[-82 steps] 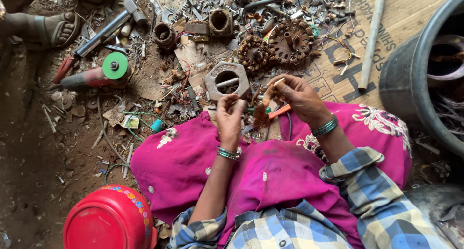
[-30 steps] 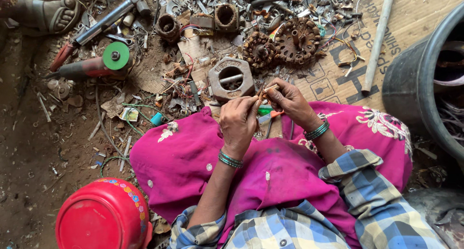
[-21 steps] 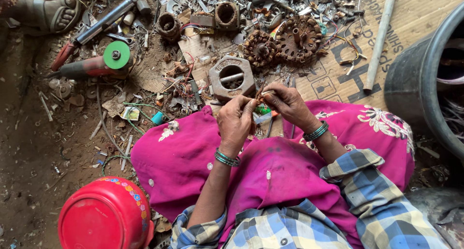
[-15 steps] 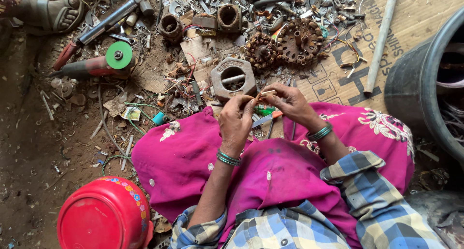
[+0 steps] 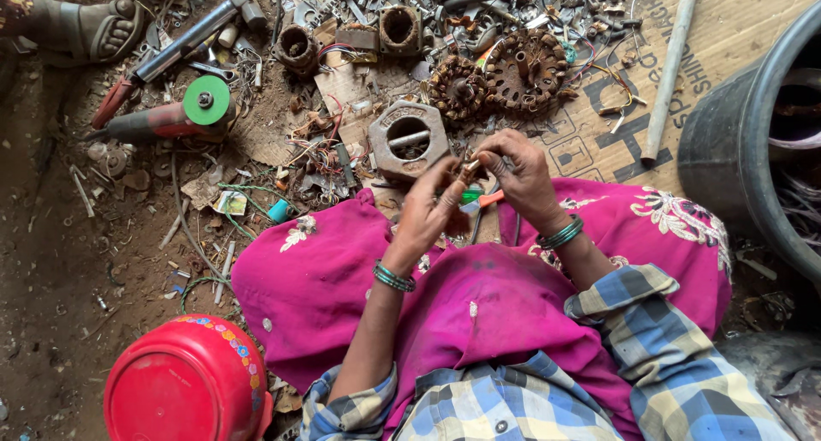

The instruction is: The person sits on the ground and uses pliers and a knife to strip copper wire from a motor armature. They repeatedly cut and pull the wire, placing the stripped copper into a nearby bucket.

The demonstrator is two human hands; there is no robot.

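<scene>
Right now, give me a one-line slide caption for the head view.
Seated among metal scrap, both hands, left hand and right hand, pinch a small metal part above a hexagonal metal housing.

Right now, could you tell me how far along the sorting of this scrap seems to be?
Already stripped, by the look of it: the round copper-wound stators and hollow rusty motor shells lie apart on the brown cardboard sheet. In hand: the left hand and right hand pinch one small brownish metal piece between them. Left: the loose heap of grey metal bits looks unsorted.
</scene>
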